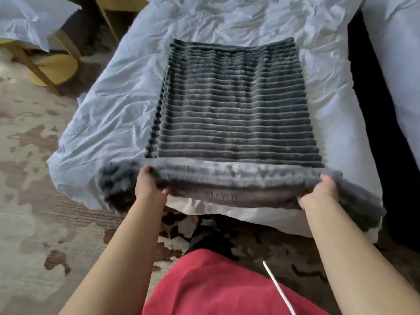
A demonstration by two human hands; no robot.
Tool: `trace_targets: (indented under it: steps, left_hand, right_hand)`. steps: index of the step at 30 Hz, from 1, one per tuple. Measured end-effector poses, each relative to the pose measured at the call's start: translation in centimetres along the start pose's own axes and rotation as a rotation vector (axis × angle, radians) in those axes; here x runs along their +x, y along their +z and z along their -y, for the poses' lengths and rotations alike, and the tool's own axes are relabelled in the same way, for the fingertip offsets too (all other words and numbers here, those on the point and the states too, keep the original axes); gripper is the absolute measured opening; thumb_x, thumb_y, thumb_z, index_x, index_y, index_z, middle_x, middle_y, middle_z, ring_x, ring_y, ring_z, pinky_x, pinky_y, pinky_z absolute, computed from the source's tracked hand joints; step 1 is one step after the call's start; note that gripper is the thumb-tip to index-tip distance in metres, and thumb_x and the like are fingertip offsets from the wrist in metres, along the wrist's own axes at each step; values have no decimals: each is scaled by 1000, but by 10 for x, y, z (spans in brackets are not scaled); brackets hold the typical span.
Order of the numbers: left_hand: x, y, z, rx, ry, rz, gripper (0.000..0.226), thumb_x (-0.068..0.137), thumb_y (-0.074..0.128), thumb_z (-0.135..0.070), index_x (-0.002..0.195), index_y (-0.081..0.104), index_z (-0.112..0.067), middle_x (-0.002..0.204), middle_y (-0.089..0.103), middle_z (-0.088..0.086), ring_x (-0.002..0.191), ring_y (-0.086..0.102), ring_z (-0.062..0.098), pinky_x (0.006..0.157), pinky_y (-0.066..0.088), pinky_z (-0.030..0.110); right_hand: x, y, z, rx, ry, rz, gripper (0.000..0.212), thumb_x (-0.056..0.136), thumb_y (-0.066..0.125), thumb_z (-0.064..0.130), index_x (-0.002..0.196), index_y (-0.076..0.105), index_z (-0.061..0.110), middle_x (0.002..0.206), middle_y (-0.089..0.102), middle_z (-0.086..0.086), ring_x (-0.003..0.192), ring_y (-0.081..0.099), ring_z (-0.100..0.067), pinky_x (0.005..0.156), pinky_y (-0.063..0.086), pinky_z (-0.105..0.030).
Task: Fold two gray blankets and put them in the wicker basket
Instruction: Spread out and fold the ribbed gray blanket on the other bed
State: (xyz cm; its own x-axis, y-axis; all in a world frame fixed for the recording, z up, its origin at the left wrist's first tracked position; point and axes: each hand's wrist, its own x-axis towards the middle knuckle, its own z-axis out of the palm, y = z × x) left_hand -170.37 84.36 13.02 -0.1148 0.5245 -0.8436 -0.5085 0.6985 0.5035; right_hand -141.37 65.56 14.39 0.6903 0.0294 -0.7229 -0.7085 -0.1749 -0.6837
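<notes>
Gray ribbed plush blanket is lying flat and folded on the bed with the wrinkled white sheet, running from 12 o'clock down to 6. Left hand and right hand each have a clenched grip on the blanket's near edge, lifted just off the mattress. White sheet is bare on both sides at 9 and 3. Patterned beige rug sits at 8 o'clock, wooden chair legs at 10.

A bed with a wrinkled white sheet stands on a beige carpet with brown patches, and wooden chair legs are at upper left.
</notes>
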Motion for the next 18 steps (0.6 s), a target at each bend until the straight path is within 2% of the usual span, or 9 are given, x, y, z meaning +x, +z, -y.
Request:
trace_targets:
  steps: [1,2,5,7,9,13,15,17,18]
  left_hand:
    - [7,15,-6,8,70,55,57,85,64,-38,136,48,-18,136,51,10,113,57,30,88,54,45]
    - [16,28,-10,39,129,127,55,89,60,-37,138,45,-18,139,48,10,113,57,27,88,54,42]
    - [43,76,-22,210,254,161,48,95,53,-30,141,42,-21,138,50,4,101,59,15,80,54,34]
    - [76,95,-16,324,201,154,45,98,49,-24,142,41,-18,143,46,4,113,56,19,91,51,40]
    - [105,108,-9,410,117,119,42,100,44,-21,141,41,-13,147,40,6,128,46,25,100,45,43]
    - [142,125,-1,376,63,22,38,100,43,-18,137,44,-6,138,49,7,115,53,21,87,51,39]
    - [148,129,1,360,73,-28,31,99,44,-16,129,48,-9,130,53,7,109,56,21,82,53,36]
    - [146,127,2,298,82,-55,29,100,39,-14,126,48,-9,125,55,9,104,58,21,79,52,35]
    - [144,123,3,252,88,-70,34,100,36,-14,131,46,-6,126,55,11,102,59,22,79,52,34]
  right_hand:
    - [7,17,13,204,65,56,49,93,53,34,137,42,16,127,56,-9,102,59,-27,92,47,-44]
    - [20,33,21,243,57,130,52,94,50,41,139,41,17,128,55,-8,101,58,-25,91,46,-43]
    - [53,87,41,-102,49,230,58,95,49,42,146,35,17,140,46,-11,120,50,-27,99,42,-44]
    - [84,113,31,-288,66,270,57,95,52,38,146,36,19,151,37,-9,135,40,-25,106,37,-42]
    - [117,132,20,-420,35,261,52,97,52,31,145,37,20,152,36,-7,137,38,-22,106,35,-35]
    - [155,148,9,-491,16,219,48,98,50,23,144,40,19,146,45,-2,129,46,-18,97,42,-31]
    - [160,148,7,-457,16,165,42,97,49,21,139,47,14,137,53,-5,117,53,-16,88,46,-30]
    - [155,142,5,-358,-18,61,31,95,49,16,124,57,6,118,62,-8,98,62,-16,76,49,-28]
    - [152,138,3,-319,-19,-25,23,93,50,15,109,62,4,106,66,-8,85,65,-15,68,51,-26]
